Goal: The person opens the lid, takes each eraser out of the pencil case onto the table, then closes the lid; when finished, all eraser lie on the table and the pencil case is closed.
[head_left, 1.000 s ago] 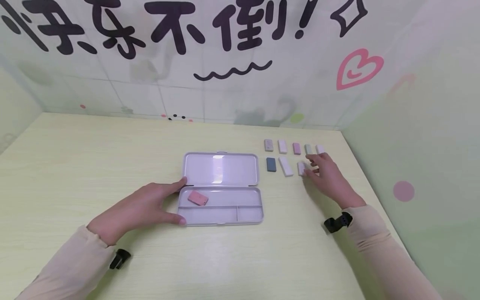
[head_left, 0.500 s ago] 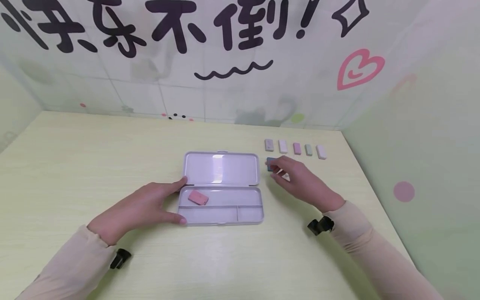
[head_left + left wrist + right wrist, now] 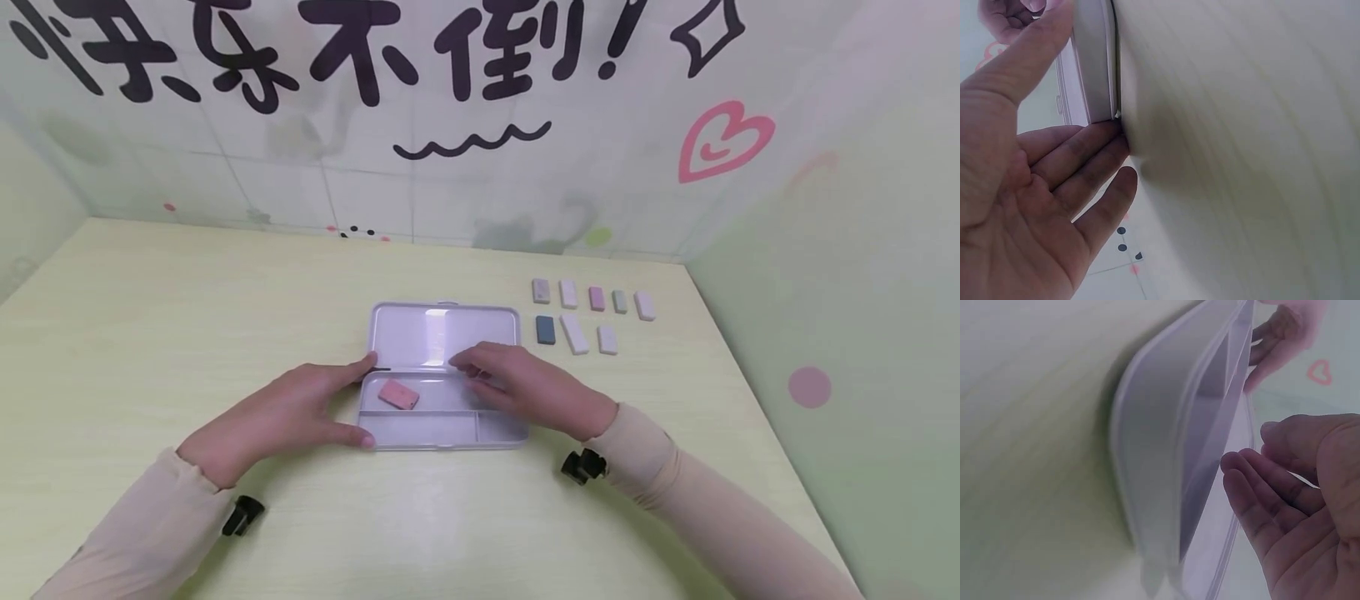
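Observation:
A pale lilac pencil case (image 3: 420, 429) lies with its lid (image 3: 401, 333) folded back on the table. One pink eraser (image 3: 398, 395) lies tilted in its rear compartment. My left hand (image 3: 281, 417) holds the case's left end, thumb at the front corner and fingers by the hinge. Over the right part of the case hovers my right hand (image 3: 528, 385), its fingers loosely bent. In the right wrist view nothing shows between the right hand's fingertips (image 3: 1235, 464). Part of the rear compartment is hidden beneath this hand.
Right of the case, small erasers stand in two rows, among them a dark blue eraser (image 3: 545, 330), a magenta eraser (image 3: 596, 298) and a long white eraser (image 3: 574, 334). A printed wall (image 3: 435, 200) bounds the table (image 3: 225, 292) behind; another rises at right.
My right hand has moved left from the eraser rows, passing the blue eraser, to above the pencil case. The left hand and the pink eraser stay in place.

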`<state>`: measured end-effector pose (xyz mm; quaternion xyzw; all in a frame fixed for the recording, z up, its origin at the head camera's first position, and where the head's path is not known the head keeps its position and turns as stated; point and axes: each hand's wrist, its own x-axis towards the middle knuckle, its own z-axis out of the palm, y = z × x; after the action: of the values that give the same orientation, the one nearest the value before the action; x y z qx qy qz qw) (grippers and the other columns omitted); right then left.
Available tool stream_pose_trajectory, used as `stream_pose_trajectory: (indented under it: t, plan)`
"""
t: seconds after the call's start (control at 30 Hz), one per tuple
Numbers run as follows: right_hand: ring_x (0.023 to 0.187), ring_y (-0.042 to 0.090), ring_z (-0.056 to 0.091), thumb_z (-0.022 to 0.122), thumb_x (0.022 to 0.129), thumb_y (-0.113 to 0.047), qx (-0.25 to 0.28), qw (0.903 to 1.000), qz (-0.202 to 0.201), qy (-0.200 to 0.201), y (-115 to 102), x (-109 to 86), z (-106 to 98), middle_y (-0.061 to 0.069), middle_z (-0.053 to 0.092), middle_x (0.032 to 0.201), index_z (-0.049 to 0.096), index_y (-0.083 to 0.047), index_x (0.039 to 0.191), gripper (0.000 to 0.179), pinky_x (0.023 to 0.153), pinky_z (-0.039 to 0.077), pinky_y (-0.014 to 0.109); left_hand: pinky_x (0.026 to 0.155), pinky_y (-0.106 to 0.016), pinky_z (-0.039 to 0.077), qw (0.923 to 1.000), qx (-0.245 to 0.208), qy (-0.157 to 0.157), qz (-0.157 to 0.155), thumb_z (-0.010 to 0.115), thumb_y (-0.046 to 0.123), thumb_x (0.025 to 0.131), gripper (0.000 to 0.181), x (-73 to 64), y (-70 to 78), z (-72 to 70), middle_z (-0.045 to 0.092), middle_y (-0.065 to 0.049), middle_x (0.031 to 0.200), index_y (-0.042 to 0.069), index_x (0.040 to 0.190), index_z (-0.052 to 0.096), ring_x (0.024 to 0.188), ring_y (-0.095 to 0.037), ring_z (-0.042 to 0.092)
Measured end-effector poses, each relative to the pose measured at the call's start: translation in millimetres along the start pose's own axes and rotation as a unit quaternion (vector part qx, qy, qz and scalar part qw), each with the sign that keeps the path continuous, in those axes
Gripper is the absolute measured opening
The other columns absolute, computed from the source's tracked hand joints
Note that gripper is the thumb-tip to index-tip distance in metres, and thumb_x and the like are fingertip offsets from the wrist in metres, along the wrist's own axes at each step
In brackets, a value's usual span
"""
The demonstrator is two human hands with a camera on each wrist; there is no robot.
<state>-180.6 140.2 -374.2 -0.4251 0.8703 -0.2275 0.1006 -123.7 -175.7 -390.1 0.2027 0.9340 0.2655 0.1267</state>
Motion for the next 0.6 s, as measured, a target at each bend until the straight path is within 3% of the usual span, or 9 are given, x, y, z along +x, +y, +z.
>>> stream_pose_trajectory:
  t: [0.13, 0.43, 0.6]
  plan:
    - [0.111, 0.014, 0.068, 0.065, 0.104, -0.013, 0.021, 0.9995, -0.006, -0.021, -8.3, 12.3, 6.0, 0.004, 0.073, 0.124, 0.065, -0.005, 0.137, 0.034, 0.105, 0.058, 0.032, 0.117, -0.059, 0.045, 1.0000, -0.003, 0.001, 0.002, 0.089, 0.053, 0.078, 0.110, -1.0, -1.3, 0.3, 0.057, -0.016, 0.155, 0.001, 0.160, 0.037, 0.145, -0.040, 0.053]
    - [0.128, 0.014, 0.063, 0.059, 0.107, -0.012, 0.009, 0.9969, -0.042, -0.066, -24.2, 37.8, 11.5, 0.001, 0.069, 0.137, 0.062, -0.010, 0.142, 0.035, 0.114, 0.052, 0.030, 0.117, -0.059, 0.045, 1.0000, 0.001, 0.001, 0.003, 0.088, 0.054, 0.078, 0.110, -1.4, -1.0, -0.8, 0.058, -0.016, 0.154, 0.001, 0.160, 0.038, 0.145, -0.039, 0.054]
    - [0.125, 0.007, 0.062, 0.058, 0.109, -0.018, 0.001, 0.9937, -0.074, -0.084, -25.7, 52.5, 19.1, -0.006, 0.071, 0.129, 0.066, -0.016, 0.139, 0.032, 0.113, 0.049, 0.023, 0.117, -0.059, 0.045, 1.0000, 0.004, 0.002, 0.008, 0.088, 0.054, 0.079, 0.109, -1.8, -0.9, -1.3, 0.057, -0.016, 0.154, 0.001, 0.160, 0.038, 0.145, -0.039, 0.054]
